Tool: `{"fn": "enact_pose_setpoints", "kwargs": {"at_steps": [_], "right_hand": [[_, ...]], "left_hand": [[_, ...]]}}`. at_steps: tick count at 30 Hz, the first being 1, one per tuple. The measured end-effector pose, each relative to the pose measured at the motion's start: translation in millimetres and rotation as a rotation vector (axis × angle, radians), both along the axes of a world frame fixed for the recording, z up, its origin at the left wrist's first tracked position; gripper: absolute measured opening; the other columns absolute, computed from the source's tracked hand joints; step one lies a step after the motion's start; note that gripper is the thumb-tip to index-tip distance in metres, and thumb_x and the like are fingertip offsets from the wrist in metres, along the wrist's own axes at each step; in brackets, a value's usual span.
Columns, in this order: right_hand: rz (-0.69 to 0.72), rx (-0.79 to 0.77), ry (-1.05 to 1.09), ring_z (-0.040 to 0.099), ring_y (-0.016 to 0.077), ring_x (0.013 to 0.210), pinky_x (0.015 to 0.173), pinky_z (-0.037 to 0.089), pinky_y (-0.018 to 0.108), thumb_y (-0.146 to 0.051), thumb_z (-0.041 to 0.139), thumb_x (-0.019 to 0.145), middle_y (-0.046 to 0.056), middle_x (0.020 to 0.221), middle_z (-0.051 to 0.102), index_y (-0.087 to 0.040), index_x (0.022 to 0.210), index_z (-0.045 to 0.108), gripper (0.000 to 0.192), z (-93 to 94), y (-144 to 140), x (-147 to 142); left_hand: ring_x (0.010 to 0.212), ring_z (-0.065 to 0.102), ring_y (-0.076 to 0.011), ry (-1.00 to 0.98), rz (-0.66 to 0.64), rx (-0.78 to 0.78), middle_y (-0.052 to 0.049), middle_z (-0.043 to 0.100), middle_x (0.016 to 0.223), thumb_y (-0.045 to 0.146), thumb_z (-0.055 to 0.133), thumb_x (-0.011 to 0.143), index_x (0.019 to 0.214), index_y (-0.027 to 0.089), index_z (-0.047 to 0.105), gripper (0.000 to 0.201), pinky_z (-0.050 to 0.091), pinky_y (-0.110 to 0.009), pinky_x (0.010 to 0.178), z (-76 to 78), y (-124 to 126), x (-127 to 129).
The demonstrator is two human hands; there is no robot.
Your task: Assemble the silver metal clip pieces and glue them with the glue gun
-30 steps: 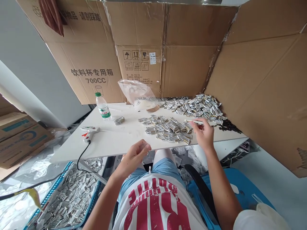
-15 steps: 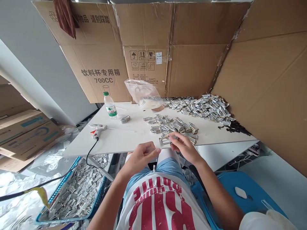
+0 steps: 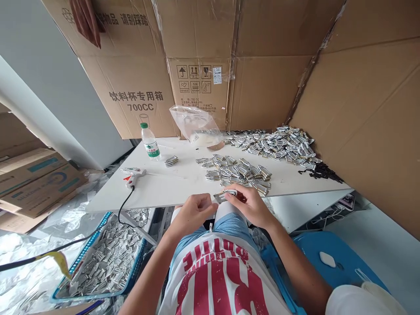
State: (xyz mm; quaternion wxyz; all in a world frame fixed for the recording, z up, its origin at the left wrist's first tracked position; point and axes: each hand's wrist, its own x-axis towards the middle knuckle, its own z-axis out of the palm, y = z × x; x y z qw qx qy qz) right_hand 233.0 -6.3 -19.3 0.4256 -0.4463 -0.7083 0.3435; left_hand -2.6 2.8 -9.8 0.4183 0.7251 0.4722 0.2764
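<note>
Between the thumb and fingers of my right hand (image 3: pixel 247 203) is a metal buckle (image 3: pixel 223 196), a flat silvery frame with slots, held over the table's front edge. My left hand (image 3: pixel 196 214) is curled close beside it, thumb pointing at the buckle's left end; whatever its fingers pinch is hidden. Just beyond my hands lies a loose group of similar buckles (image 3: pixel 243 169) on the white table (image 3: pixel 170 188). A larger heap of buckles (image 3: pixel 278 143) lies farther back on the right. A few more form a small stack (image 3: pixel 171 161) to the left.
A glue gun (image 3: pixel 133 177) with a black cord lies on the left, near a green-capped water bottle (image 3: pixel 151 142). A plastic bag (image 3: pixel 197 124) rests against the cardboard wall (image 3: pixel 269 87). Small black pieces (image 3: pixel 323 173) lie at right. Below left stands a blue basket (image 3: pixel 126 286) of metal parts.
My right hand has drawn the buckle slightly left and down, away from the pile and closer to my left hand. The left hand stays nearly in place.
</note>
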Motion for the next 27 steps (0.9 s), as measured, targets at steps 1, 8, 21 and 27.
{"fn": "enact_pose_setpoints", "kwargs": {"at_steps": [1, 8, 21, 27], "right_hand": [[-0.001, 0.003, -0.004, 0.045, 0.0155, 0.061, 0.060, 0.036, 0.031, -0.055, 0.065, 0.107, -0.004, 0.066, 0.051, -0.024, 0.111, 0.078, 0.034, -0.1, -0.5, -1.5], [0.011, 0.029, -0.014, 0.046, 0.0159, 0.060, 0.060, 0.036, 0.032, -0.052, 0.064, 0.107, -0.004, 0.065, 0.052, -0.024, 0.110, 0.076, 0.031, -1.0, -1.6, -8.4], [0.117, -0.112, 0.036, 0.053, 0.0176, 0.068, 0.066, 0.040, 0.032, -0.056, 0.062, 0.107, -0.003, 0.074, 0.056, -0.024, 0.117, 0.069, 0.034, -4.6, -2.4, -22.0], [0.158, -0.213, 0.175, 0.060, 0.0185, 0.074, 0.071, 0.044, 0.032, -0.056, 0.066, 0.105, -0.004, 0.075, 0.054, -0.023, 0.115, 0.068, 0.034, -7.3, -1.1, -24.5]], "left_hand": [[0.066, 0.023, -0.0132, 0.010, 0.014, 0.006, 0.006, 0.024, 0.069, 0.043, 0.063, 0.094, 0.070, 0.023, 0.030, 0.046, 0.021, -0.030, 0.061, -0.3, -0.1, 0.3], [0.065, 0.027, -0.0131, 0.065, 0.085, -0.003, 0.006, 0.028, 0.066, 0.043, 0.062, 0.088, 0.067, 0.023, 0.029, 0.043, 0.023, -0.029, 0.061, -0.7, -0.5, 0.9], [0.067, 0.029, -0.0141, 0.016, 0.076, -0.054, 0.005, 0.031, 0.069, 0.062, 0.064, 0.092, 0.067, 0.022, 0.038, 0.053, 0.025, -0.028, 0.060, 8.1, -2.8, 4.0], [0.065, 0.032, -0.0140, 0.020, 0.085, -0.024, 0.004, 0.036, 0.065, 0.068, 0.068, 0.090, 0.067, 0.019, 0.056, 0.055, 0.025, -0.028, 0.058, 7.6, -1.3, 2.2]]}}
